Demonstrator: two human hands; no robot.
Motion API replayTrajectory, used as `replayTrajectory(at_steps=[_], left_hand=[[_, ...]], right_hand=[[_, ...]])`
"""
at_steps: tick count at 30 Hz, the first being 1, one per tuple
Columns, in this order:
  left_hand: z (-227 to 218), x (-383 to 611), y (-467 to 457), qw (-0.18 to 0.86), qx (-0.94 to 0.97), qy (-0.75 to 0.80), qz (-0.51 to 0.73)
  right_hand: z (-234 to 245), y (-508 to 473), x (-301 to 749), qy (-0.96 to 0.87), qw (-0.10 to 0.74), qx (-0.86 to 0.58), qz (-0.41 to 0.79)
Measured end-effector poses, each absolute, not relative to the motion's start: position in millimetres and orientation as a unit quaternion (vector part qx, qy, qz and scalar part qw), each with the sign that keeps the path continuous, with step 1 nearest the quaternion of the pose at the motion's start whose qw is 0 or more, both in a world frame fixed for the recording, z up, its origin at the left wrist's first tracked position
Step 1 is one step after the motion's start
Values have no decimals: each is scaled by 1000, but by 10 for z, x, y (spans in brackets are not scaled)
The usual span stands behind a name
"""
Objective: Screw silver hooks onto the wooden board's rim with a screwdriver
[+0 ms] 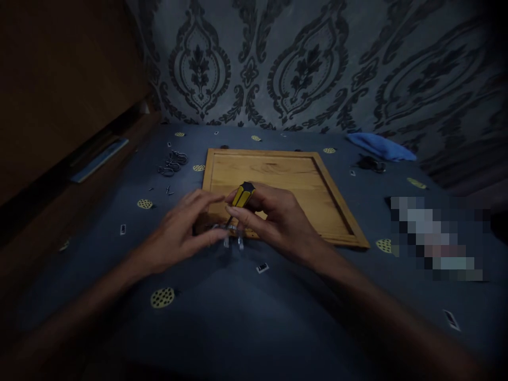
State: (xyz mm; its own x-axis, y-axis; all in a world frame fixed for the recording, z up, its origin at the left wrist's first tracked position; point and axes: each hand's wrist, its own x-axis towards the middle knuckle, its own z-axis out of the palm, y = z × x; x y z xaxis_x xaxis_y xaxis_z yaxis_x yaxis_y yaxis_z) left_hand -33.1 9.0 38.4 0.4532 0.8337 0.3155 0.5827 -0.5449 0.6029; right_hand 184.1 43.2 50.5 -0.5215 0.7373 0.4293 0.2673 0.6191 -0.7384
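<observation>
At the near edge of the wooden board [278, 174], both hands meet over a small metal fitting [232, 233] that lies where the board's rim meets the dark patterned cloth [238, 317]. The right hand [278, 219] is closed around a yellow-and-black screwdriver [243, 194], handle up and tip down toward the fitting. The left hand [178, 233] reaches in from 9 o'clock with its fingertips at the fitting; motion blur hides whether they pinch it or only steady it.

A heap of metal hooks [174, 161] lies at 10 o'clock of the board, with a few loose screws [169, 189] nearer, and a blue rag [381, 145] lies at 2 o'clock.

The risk, judging by this, is the tip slipping off and jabbing the left fingertips just beside it or scoring the wood. The soft cloth under the board could let it shift under pressure, and the dim light makes small parts easy to lose.
</observation>
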Motion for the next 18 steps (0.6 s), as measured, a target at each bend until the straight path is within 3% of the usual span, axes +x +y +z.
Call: replayTrajectory(at_steps=[3, 10, 18], left_hand=[[666, -267, 118, 190, 819, 389, 376], [874, -29, 202, 191, 863, 287, 369], [861, -107, 240, 151, 848, 332, 384]], right_hand=[[490, 420, 1825, -812, 388, -305, 313], [468, 374, 1834, -784, 431, -281, 347], [6, 218, 2128, -849, 329, -305, 278]])
